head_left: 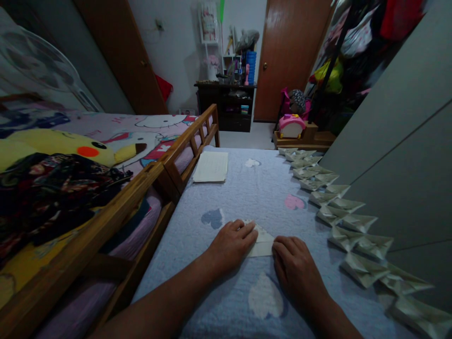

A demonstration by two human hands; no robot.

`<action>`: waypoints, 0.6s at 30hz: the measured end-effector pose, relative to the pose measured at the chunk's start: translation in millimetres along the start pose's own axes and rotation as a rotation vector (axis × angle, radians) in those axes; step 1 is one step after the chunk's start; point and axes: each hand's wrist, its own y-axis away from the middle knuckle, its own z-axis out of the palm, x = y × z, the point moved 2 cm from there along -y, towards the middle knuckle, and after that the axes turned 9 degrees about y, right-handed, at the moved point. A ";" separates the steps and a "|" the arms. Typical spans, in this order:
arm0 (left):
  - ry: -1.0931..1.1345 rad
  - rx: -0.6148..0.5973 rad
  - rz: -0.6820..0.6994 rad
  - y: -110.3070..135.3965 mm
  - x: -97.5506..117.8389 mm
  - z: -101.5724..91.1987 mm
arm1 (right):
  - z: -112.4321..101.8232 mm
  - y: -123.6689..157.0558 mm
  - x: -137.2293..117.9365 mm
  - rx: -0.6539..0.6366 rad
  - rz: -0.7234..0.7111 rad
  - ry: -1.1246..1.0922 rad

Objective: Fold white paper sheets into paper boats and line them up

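A partly folded sheet of pale paper (263, 246) lies on the bed in front of me, its top coming to a sloped edge and a fold line running across it. My left hand (235, 242) holds down its left side, fingers close together and bent over the paper. At the right corner, my right hand (291, 256) has its fingers curled and pinches the edge; its thumb is mostly hidden. Along the right side of the bed stand rows of folded paper boats (365, 268), several of them. A stack of paper sheets (211, 166) lies at the far left.
A wooden bed rail (164, 165) runs along the left, with another bed holding a yellow plush toy (67, 146) beyond it. Pale cabinet doors (406, 188) border the right. Further back are a dark cabinet (226, 106) and a pink toy case (291, 126).
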 end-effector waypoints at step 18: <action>0.320 0.155 -0.156 -17.8 -15.2 -7.8 | 2.2 -6.1 7.7 -0.057 0.206 0.046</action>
